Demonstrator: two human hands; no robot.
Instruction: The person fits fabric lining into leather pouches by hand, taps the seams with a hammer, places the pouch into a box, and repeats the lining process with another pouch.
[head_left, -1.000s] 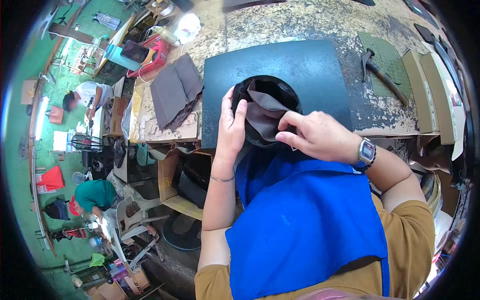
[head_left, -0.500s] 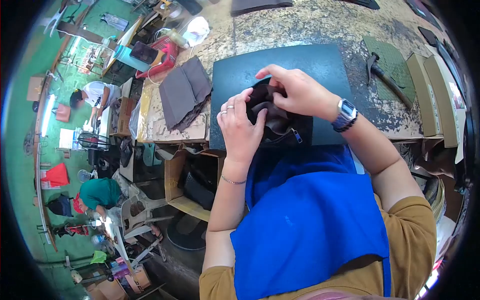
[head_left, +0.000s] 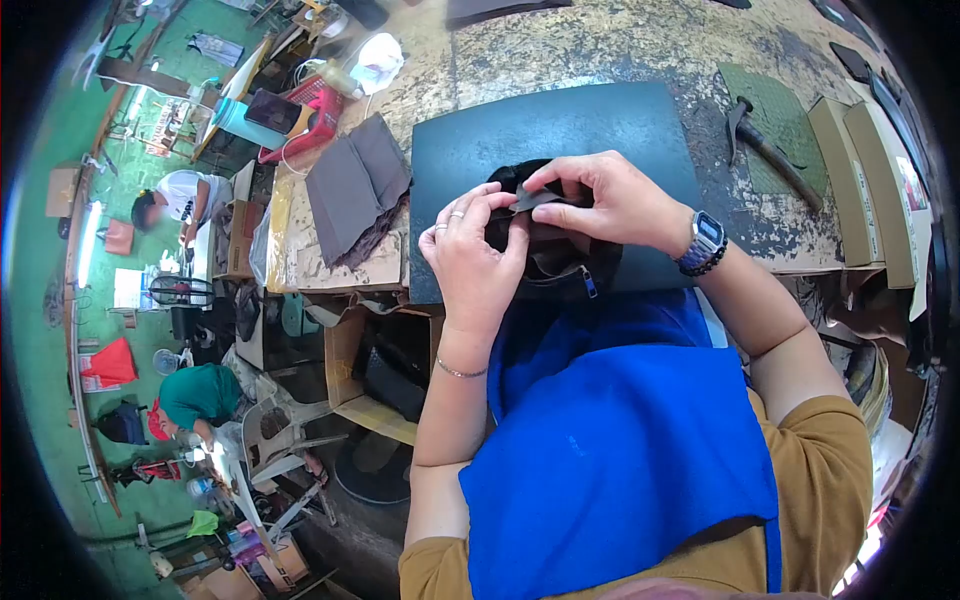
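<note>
A dark pouch [head_left: 556,268] with a blue zipper pull [head_left: 590,284] lies on a dark work mat at the table's front edge. Its mouth faces up, and a grey-brown lining [head_left: 527,199] pokes out of it. My left hand [head_left: 472,240] holds the left side of the lining edge, fingers bent over the rim. From the right, my right hand [head_left: 622,205] pinches the same lining between thumb and index finger. Both hands partly hide the pouch.
The dark mat [head_left: 450,150] lies under the work. Left of it are stacked brown fabric pieces [head_left: 355,190] and a red basket [head_left: 322,128]. A hammer [head_left: 772,153] rests right, on a green mat [head_left: 745,95], beside cardboard boxes [head_left: 840,180]. Two people work far left.
My right hand has come down from above the pouch, and its thumb and index finger now pinch the lining. The lining edge is pulled up between both hands.
</note>
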